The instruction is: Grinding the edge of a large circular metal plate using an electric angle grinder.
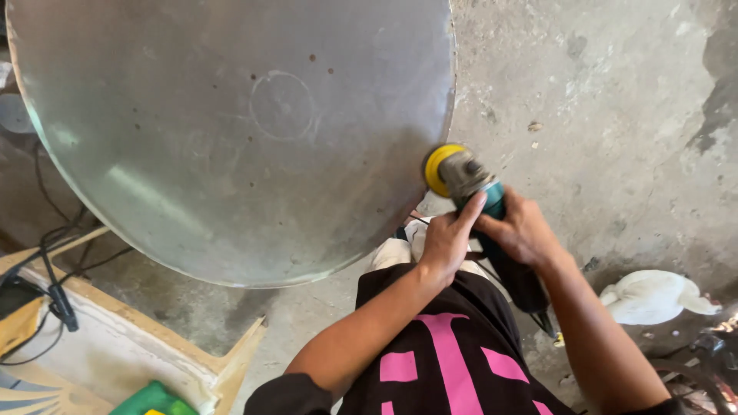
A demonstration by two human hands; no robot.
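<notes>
Stained grey concrete floor, wooden board lower left

A rough concrete floor is carrying everything; a crumpled white cloth is lying on it right of the big metal disc, black cables trailing left.

Rough metalworking workshop. Bare concrete floor, stained, pitted, dusty. Large round metal sheet, scratched, circle scribed near middle. Angle grinder with yellow disc at sheet edge, held in both hands. Black cables trailing over floor at left. Wooden board lying bottom left, green object beside it. White rag on floor at right.
</notes>
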